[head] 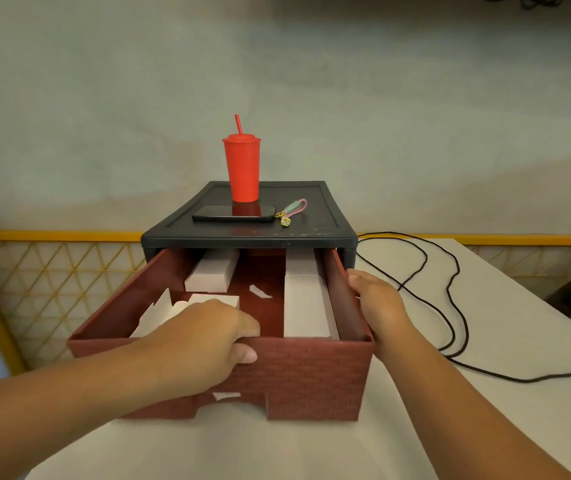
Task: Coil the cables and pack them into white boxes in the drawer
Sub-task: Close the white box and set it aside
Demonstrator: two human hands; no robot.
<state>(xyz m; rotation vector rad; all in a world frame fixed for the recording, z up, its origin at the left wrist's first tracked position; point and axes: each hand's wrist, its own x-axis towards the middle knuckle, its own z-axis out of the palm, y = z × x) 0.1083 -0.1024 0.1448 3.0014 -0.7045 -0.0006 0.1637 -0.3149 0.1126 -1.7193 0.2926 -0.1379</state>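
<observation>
A dark red drawer [311,372] stands pulled out of a black cabinet [249,233] on the white table. My left hand [207,337] grips the drawer's front rim, fingers inside and thumb on the outer face. My right hand [377,299] holds the drawer's right wall near its rim. Inside lie white boxes: a long one [306,299] along the right side, another [211,271] at the back left, and an opened one [159,313] at the front left, partly hidden by my left hand. A black cable [450,292] lies in loose loops on the table to the right.
On the cabinet top stand a red cup with a straw [242,168], a black phone [233,213] and a small pink-green keychain [292,209]. A yellow lattice railing [52,271] runs behind the table. Another dark cable [526,0] shows at the top right corner.
</observation>
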